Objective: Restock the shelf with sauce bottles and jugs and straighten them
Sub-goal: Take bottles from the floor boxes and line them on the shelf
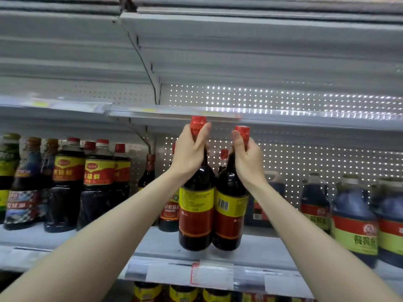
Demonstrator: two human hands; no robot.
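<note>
Bottles point(196, 216) seemingly upright, caps point(198, 122) topmost

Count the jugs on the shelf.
4 jugs, all right of the held bottles: one behind the right forearm, three further right. More may hide behind them.

Bare left forearm point(113, 223) and right forearm point(305, 227), slim wrists, bare left hand point(188, 151) and right hand point(248, 158), slender fingers point(238, 140).

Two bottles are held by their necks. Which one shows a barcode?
The right bottle, in the right hand: its yellow label carries a barcode; the left bottle shows none.
</note>
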